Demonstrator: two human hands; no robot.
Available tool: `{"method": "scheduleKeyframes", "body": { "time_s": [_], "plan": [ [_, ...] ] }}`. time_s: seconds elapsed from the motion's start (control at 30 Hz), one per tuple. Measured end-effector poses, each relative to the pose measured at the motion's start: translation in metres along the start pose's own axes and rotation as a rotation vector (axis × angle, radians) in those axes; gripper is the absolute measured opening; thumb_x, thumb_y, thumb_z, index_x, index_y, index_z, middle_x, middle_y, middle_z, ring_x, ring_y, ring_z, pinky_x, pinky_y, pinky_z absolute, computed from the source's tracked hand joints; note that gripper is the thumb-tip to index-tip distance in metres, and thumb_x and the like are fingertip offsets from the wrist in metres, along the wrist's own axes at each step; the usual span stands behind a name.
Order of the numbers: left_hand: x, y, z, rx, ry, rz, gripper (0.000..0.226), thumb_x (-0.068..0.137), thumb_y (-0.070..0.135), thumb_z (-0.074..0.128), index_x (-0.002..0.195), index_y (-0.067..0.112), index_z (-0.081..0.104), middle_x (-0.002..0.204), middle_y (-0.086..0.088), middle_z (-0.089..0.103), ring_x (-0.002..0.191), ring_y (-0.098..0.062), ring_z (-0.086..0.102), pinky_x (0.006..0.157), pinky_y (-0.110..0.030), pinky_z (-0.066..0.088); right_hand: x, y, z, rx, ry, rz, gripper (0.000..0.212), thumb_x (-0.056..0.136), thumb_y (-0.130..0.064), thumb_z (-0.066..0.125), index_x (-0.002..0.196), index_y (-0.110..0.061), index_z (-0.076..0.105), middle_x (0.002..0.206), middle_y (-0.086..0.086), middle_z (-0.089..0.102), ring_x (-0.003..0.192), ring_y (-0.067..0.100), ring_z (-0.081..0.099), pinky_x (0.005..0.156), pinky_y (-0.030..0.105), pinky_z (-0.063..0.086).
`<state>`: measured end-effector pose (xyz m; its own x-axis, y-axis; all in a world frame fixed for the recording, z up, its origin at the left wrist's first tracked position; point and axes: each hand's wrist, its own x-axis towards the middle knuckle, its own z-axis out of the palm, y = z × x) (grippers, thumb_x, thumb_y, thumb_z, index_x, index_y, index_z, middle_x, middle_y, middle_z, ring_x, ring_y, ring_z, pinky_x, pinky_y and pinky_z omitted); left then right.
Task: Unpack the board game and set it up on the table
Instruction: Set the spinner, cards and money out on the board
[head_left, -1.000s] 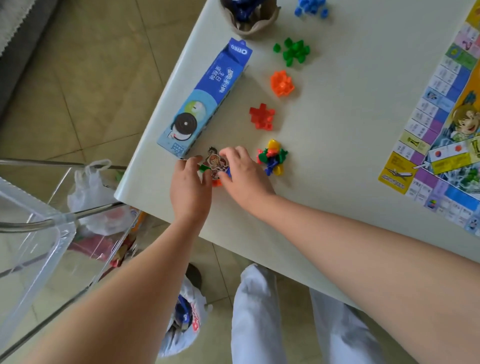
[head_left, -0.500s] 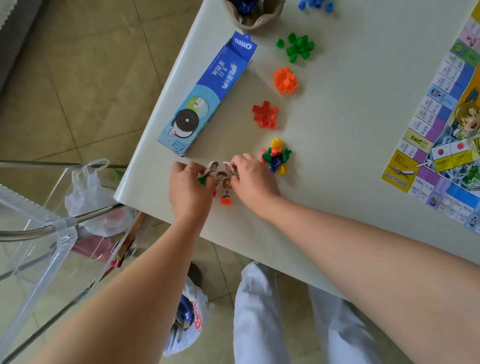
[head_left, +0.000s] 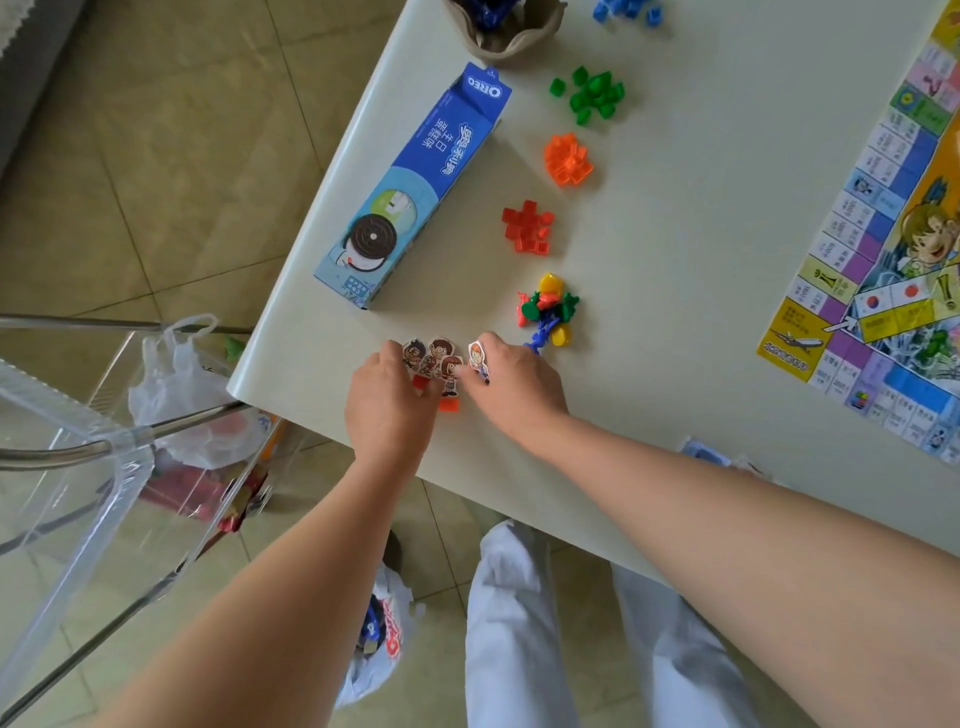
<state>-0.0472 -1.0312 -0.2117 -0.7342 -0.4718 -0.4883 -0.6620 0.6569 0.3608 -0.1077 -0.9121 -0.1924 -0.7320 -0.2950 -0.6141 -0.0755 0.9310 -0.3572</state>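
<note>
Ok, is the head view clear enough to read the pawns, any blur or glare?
Head view: soft even light, faint shadows; four character pawns between the left hand and right hand look sharp; wide-angle distortion bows the table edge; reflections streak the clear chair at left.

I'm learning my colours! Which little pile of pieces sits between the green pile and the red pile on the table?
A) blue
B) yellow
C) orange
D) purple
C: the orange pile lies in the row of piles, with the green pile on its far side and the red pile on the side nearer the person.
</note>
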Motion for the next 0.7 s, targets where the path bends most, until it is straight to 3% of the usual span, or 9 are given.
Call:
{"method": "scheduleKeyframes", "body": {
  "time_s": [0.1,0.23,0.43,0.53,0.7],
  "plan": [
    [0.003,-0.001,-0.002,0.085,-0.003,-0.057,0.03,0.081,0.037,0.064,0.088,0.013,0.047,0.085,-0.002,0.054,0.083,-0.027,0.053,0.06,-0.032,0.035,0.001,-0.002,0.005,-0.027,-0.004,0.058,0.049,0.084,-0.058,0.059,0.104,-0.013,0.057,0.103,0.011,0.065,0.099,0.031,0.06,0.067,0.031,0.037],
    [0.003,-0.009,-0.006,0.096,-0.038,-0.099,0.035,0.079,0.042,0.065,0.087,0.011,0.05,0.081,-0.003,0.055,0.079,-0.026,0.053,0.058,-0.031,0.034,-0.001,-0.009,0.011,-0.021,0.021,0.1,0.057,0.075,-0.062,0.068,0.104,-0.014,0.059,0.104,0.009,0.065,0.1,0.03,0.061,0.071,0.032,0.041],
    [0.001,-0.016,-0.008,-0.012,-0.054,-0.144,0.025,0.077,0.033,0.066,0.084,0.013,0.052,0.08,-0.003,0.058,0.077,-0.025,0.054,0.057,-0.03,0.033,0.003,-0.017,0.014,0.011,0.0,0.146,0.032,0.074,-0.039,0.072,0.092,-0.015,0.061,0.098,0.008,0.067,0.093,0.031,0.063,0.064,0.027,0.038],
    [0.0,-0.015,-0.008,-0.092,-0.077,-0.14,0.019,0.078,0.029,0.066,0.082,0.014,0.054,0.07,0.0,0.056,0.068,-0.021,0.052,0.051,-0.029,0.031,0.001,-0.017,0.016,0.02,0.0,0.146,0.025,0.078,-0.029,0.068,0.096,-0.013,0.063,0.1,0.009,0.067,0.095,0.032,0.062,0.064,0.027,0.037],
    [-0.004,-0.008,-0.012,-0.221,-0.115,-0.118,0.018,0.078,0.032,0.064,0.075,0.016,0.055,0.063,0.002,0.057,0.057,-0.017,0.048,0.05,-0.027,0.029,-0.006,-0.01,0.018,0.071,0.038,0.125,0.024,0.091,-0.029,0.054,0.104,-0.01,0.059,0.104,0.012,0.065,0.097,0.034,0.06,0.065,0.03,0.035]
  ]
}}
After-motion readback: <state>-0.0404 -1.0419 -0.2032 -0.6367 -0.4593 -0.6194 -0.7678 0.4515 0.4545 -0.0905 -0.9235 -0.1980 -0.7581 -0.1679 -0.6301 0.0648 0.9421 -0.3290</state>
